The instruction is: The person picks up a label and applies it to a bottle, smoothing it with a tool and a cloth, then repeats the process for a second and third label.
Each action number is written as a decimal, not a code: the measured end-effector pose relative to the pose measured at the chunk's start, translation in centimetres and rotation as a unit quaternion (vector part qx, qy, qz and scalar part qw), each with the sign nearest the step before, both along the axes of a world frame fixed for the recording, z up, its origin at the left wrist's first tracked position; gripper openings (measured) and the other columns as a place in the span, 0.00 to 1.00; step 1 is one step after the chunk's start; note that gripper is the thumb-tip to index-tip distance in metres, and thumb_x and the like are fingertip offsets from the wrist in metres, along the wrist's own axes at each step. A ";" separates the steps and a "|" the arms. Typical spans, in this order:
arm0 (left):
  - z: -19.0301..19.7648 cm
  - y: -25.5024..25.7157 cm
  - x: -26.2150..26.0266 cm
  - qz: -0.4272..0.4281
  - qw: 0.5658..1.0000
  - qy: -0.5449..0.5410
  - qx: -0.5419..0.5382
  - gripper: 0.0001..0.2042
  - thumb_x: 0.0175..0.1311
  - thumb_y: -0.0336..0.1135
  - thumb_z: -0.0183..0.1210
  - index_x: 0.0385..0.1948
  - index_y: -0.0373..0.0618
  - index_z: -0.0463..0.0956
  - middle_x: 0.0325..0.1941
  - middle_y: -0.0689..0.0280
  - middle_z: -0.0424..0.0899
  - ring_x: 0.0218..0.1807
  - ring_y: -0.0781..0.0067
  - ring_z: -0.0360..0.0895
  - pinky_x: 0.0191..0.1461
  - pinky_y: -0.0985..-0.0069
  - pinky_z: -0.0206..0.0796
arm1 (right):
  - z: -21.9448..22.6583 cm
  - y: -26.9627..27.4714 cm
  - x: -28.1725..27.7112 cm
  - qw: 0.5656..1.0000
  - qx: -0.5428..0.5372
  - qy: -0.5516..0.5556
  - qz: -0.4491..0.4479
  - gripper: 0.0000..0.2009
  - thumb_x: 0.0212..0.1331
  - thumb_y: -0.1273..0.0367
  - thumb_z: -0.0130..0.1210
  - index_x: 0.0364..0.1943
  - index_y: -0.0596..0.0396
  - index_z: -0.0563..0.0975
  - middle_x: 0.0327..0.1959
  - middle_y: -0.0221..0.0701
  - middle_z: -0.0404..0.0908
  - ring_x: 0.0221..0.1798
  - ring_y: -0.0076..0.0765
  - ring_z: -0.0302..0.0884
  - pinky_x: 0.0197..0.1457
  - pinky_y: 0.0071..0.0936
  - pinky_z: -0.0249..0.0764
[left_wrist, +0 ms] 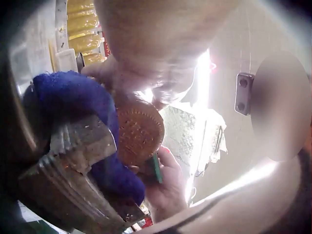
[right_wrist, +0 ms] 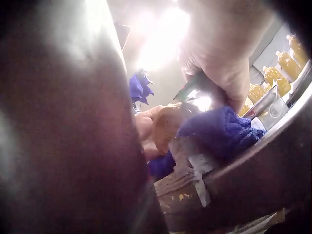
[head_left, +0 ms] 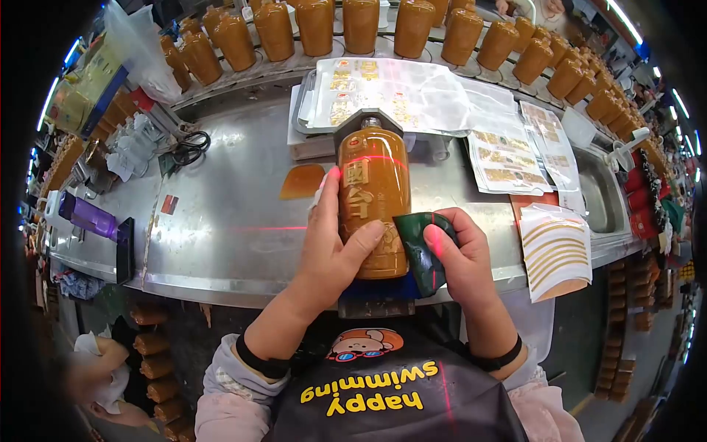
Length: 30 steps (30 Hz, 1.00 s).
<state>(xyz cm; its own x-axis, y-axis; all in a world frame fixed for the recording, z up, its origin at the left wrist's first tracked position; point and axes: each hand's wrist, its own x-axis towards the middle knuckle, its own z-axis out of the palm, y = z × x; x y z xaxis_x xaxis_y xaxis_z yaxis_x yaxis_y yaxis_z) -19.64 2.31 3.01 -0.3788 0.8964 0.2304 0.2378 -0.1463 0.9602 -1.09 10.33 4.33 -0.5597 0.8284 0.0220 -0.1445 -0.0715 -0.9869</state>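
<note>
A glossy brown bottle (head_left: pixel 375 184) with raised characters lies with its neck in a dark notched holder (head_left: pixel 353 124) and its base toward the person. The left hand (head_left: pixel 331 247) grips its left side, thumb across the front. On the right, the right hand (head_left: pixel 464 258) pinches a dark green flexible sheet (head_left: pixel 418 254), whose edge meets the bottle's lower right side. In the left wrist view the bottle's round ridged base (left_wrist: pixel 140 132) shows beside a blue cloth (left_wrist: pixel 83 95); the same cloth (right_wrist: pixel 219 131) appears in the right wrist view.
Behind stands a row of brown bottles (head_left: pixel 317 29). Sheets of gold labels (head_left: pixel 508 158) lie at the back and right, with curved gold strips (head_left: pixel 556 247) nearer. A brown flat piece (head_left: pixel 303 182) lies left of the bottle. Further left are a black cable (head_left: pixel 193 147) and a purple bottle (head_left: pixel 92 216).
</note>
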 end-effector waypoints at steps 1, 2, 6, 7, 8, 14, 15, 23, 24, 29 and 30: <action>0.0 0.0 -0.1 -0.004 1.000 -0.014 0.005 0.44 0.62 0.45 0.61 0.69 0.25 0.45 0.68 0.40 0.59 0.71 0.48 0.57 0.73 0.61 0.47 | -0.3 0.1 0.0 1.000 0.004 -0.002 0.000 0.08 0.66 0.70 0.56 0.43 0.60 0.75 0.33 0.23 0.79 0.35 0.12 0.71 0.38 0.15 0.70; 0.0 0.0 -0.1 -0.005 1.000 -0.023 0.008 0.43 0.62 0.45 0.61 0.69 0.24 0.45 0.68 0.40 0.59 0.70 0.48 0.57 0.73 0.61 0.47 | -0.5 0.2 -0.1 1.000 0.008 -0.004 0.000 0.08 0.66 0.70 0.56 0.43 0.59 0.75 0.33 0.23 0.78 0.34 0.12 0.71 0.38 0.14 0.70; 0.8 -0.1 0.5 0.013 0.999 0.027 -0.024 0.42 0.64 0.43 0.59 0.69 0.24 0.45 0.68 0.39 0.59 0.70 0.47 0.58 0.73 0.61 0.48 | -0.5 0.2 -0.1 1.000 0.022 -0.020 -0.003 0.08 0.66 0.70 0.56 0.43 0.59 0.75 0.32 0.22 0.78 0.34 0.11 0.70 0.37 0.14 0.69; 1.1 -0.1 0.7 0.022 0.997 0.060 -0.041 0.41 0.64 0.43 0.59 0.69 0.23 0.45 0.67 0.39 0.59 0.70 0.47 0.58 0.73 0.61 0.48 | -0.5 0.1 -0.1 0.999 0.023 -0.022 -0.004 0.08 0.66 0.70 0.56 0.43 0.59 0.75 0.32 0.22 0.78 0.34 0.11 0.70 0.37 0.14 0.69; 1.1 0.0 0.7 0.023 0.998 0.054 -0.032 0.41 0.64 0.43 0.59 0.69 0.23 0.45 0.67 0.38 0.60 0.69 0.47 0.58 0.73 0.61 0.48 | -0.5 0.1 -0.1 0.999 0.024 -0.024 -0.005 0.08 0.66 0.70 0.56 0.43 0.60 0.75 0.32 0.22 0.78 0.34 0.11 0.70 0.37 0.14 0.69; 0.2 0.0 0.3 0.011 0.999 0.035 0.010 0.39 0.66 0.42 0.57 0.68 0.23 0.46 0.68 0.38 0.60 0.70 0.47 0.59 0.73 0.61 0.48 | -0.4 0.2 0.0 0.999 0.029 -0.025 -0.008 0.08 0.65 0.70 0.57 0.43 0.59 0.76 0.32 0.22 0.78 0.33 0.12 0.70 0.37 0.14 0.69; 0.2 -0.1 0.2 0.009 0.999 0.039 0.011 0.38 0.67 0.42 0.55 0.68 0.23 0.47 0.68 0.39 0.60 0.70 0.48 0.59 0.73 0.62 0.48 | 0.1 0.4 0.2 0.999 0.036 -0.035 0.006 0.09 0.65 0.69 0.58 0.44 0.59 0.76 0.32 0.22 0.78 0.34 0.13 0.71 0.38 0.15 0.70; -0.2 -0.6 -0.1 -0.019 0.999 -0.011 0.040 0.30 0.73 0.37 0.45 0.69 0.25 0.47 0.72 0.47 0.59 0.73 0.59 0.56 0.74 0.68 0.46 | 8.3 8.0 -0.5 0.931 0.202 -0.220 0.210 0.10 0.58 0.67 0.62 0.39 0.58 0.80 0.28 0.24 0.80 0.33 0.15 0.73 0.36 0.18 0.71; -0.2 -0.7 -0.1 -0.023 0.999 -0.007 0.041 0.30 0.73 0.37 0.44 0.70 0.26 0.46 0.72 0.49 0.59 0.73 0.62 0.57 0.74 0.69 0.47 | 8.4 9.2 -1.1 0.917 0.199 -0.240 0.249 0.10 0.58 0.66 0.62 0.39 0.58 0.80 0.27 0.24 0.80 0.32 0.14 0.73 0.35 0.18 0.71; -0.4 -1.0 -0.2 -0.029 0.998 -0.007 0.048 0.30 0.73 0.36 0.44 0.71 0.28 0.46 0.72 0.51 0.58 0.72 0.65 0.58 0.74 0.71 0.48 | 9.7 10.7 -3.9 0.870 0.198 -0.258 0.371 0.09 0.56 0.69 0.63 0.39 0.59 0.81 0.28 0.20 0.78 0.32 0.14 0.70 0.36 0.18 0.69; -0.4 -1.1 -0.2 -0.027 0.998 -0.007 0.049 0.30 0.73 0.36 0.44 0.71 0.28 0.46 0.72 0.51 0.58 0.72 0.65 0.58 0.74 0.71 0.48 | 9.8 10.8 -4.4 0.868 0.187 -0.261 0.380 0.10 0.56 0.70 0.63 0.39 0.59 0.81 0.28 0.20 0.79 0.32 0.14 0.70 0.36 0.18 0.69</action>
